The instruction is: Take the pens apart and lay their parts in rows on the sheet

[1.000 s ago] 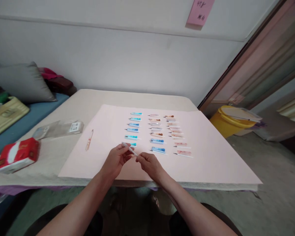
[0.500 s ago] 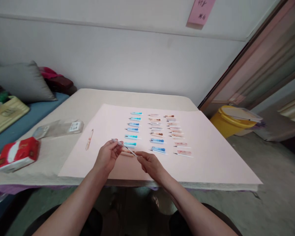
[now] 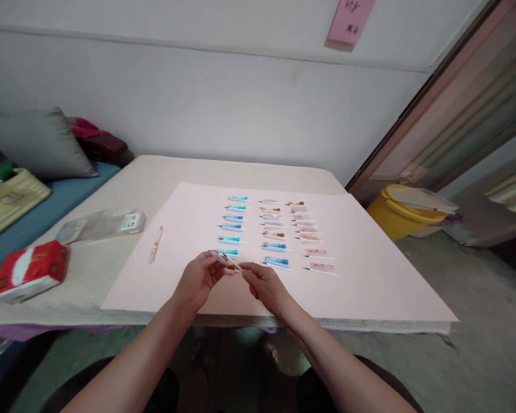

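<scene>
My left hand (image 3: 199,280) pinches a small pale pen part (image 3: 216,256) between thumb and fingertips; its exact form is partly hidden. My right hand (image 3: 265,285) is closed on the rear end of a thin white pen refill (image 3: 235,264), whose dark tip points at the pale part. Whether the tip has entered the part, I cannot tell. Beneath the hands, a tan pen barrel (image 3: 229,272) lies on the pink sheet (image 3: 356,287), mostly covered. Just beyond them is a teal barrel (image 3: 229,252). A pair of blue barrel and refill (image 3: 277,261) lies beside my right hand.
Three columns of pen barrels with refills cover the sheet's middle, including a pink one (image 3: 322,267). A whole pen (image 3: 156,245) lies at left. Farther left are a clear plastic bag (image 3: 105,225) and a red tissue pack (image 3: 30,269). A yellow bin (image 3: 391,215) stands right.
My left hand has moved right with the pale pen part, towards my right hand. The gap between the part and the refill's rear end has shrunk. My right hand has barely shifted.
</scene>
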`<state>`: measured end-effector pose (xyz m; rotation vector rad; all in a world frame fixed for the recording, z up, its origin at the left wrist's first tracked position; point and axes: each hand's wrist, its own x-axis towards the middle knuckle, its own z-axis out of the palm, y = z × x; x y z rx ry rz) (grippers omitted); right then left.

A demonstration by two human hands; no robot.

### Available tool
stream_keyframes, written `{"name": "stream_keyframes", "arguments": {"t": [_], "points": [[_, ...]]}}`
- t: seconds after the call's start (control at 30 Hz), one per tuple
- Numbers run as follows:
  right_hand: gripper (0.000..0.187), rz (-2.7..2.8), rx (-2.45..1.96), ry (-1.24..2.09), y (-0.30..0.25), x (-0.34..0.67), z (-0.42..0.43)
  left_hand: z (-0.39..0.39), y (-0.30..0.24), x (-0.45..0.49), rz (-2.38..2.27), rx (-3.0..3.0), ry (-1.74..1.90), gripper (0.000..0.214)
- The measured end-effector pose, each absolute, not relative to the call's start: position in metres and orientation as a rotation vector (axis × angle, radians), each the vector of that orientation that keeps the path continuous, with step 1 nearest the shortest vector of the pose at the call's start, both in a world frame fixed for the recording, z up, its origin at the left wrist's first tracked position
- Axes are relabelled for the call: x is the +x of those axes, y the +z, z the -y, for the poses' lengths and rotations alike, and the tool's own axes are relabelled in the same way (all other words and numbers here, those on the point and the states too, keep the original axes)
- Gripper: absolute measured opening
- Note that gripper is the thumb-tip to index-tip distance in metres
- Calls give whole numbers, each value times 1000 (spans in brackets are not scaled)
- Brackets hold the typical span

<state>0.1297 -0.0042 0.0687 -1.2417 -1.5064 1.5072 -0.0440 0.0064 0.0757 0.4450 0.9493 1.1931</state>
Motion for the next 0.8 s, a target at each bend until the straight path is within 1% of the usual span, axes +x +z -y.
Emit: {"name": "stream_keyframes", "arguments": {"t": [0.07, 0.17, 0.27, 0.47, 0.63, 0.8], "points": [[35, 1577, -1288, 1398, 69, 130, 4, -3, 76, -38, -949, 493, 1124, 6], [33, 1734, -1302, 1174, 70, 130, 5, 1, 71, -32, -994, 488, 1055, 11], [33, 1831, -1297, 1058, 72, 130, 7, 3, 64, -28, -986, 461, 1031, 14], [34, 1936, -1332, 1040, 73, 131, 9, 6, 60, -23, -979, 420, 1024, 14], [40, 2012, -1358, 1026, 72, 132, 8, 7, 58, -21, -1019, 416, 1008, 13], [41, 2039, -1393, 1007, 67, 132, 8, 6, 57, -21, -1045, 440, 1018, 18]]}}
